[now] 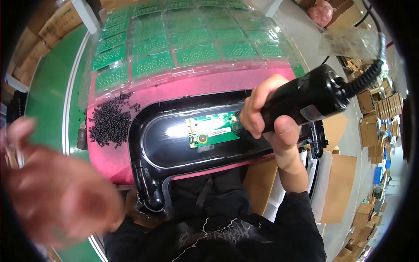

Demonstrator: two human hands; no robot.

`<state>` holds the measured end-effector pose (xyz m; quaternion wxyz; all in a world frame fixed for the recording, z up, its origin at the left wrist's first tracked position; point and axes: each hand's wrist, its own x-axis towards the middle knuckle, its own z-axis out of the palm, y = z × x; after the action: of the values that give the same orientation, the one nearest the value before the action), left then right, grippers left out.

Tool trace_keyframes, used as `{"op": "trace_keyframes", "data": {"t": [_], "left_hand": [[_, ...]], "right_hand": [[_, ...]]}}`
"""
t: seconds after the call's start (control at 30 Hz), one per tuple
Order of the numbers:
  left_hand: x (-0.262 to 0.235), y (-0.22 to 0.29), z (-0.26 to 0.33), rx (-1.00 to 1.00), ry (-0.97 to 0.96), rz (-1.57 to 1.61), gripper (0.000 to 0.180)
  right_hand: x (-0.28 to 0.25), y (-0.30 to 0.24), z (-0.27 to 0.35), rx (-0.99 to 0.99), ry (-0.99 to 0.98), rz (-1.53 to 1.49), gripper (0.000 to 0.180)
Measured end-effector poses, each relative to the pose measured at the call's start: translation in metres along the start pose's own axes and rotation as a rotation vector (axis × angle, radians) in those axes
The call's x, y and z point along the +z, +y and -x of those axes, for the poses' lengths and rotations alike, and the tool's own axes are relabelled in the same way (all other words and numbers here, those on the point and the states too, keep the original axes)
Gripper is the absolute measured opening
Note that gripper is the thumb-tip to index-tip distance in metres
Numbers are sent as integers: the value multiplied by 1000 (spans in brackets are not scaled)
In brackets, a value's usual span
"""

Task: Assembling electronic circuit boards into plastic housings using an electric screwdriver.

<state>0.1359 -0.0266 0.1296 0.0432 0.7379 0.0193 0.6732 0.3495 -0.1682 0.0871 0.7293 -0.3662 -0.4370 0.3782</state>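
Observation:
My right hand is wrapped round a black electric screwdriver with a coiled cord. The tool's tip end points at the right part of a green circuit board; my fingers hide where it meets the board. That board lies in the recess of a glossy black plastic housing, whose near-left end bends toward me. Off to the left, my left hand is smeared by motion, so its fingers cannot be made out. It is apart from the housing.
A heap of small black screws lies on the pink mat, left of the housing. Beyond stand clear trays of green boards. Open cardboard boxes are at my right, with stacked cartons farther off.

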Motion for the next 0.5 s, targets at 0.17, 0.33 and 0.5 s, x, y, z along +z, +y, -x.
{"op": "trace_keyframes", "data": {"t": [0.17,0.33,0.5], "left_hand": [[-128,-7,9,-36,56,99,30],[-114,26,-18,149,150,183,25],[-78,58,-39,333,408,119,22]], "right_hand": [[-12,-25,-1,-71,-107,89,54],[-17,-25,17,-10,-28,41,50],[-26,-45,23,35,502,-235,31]]}}
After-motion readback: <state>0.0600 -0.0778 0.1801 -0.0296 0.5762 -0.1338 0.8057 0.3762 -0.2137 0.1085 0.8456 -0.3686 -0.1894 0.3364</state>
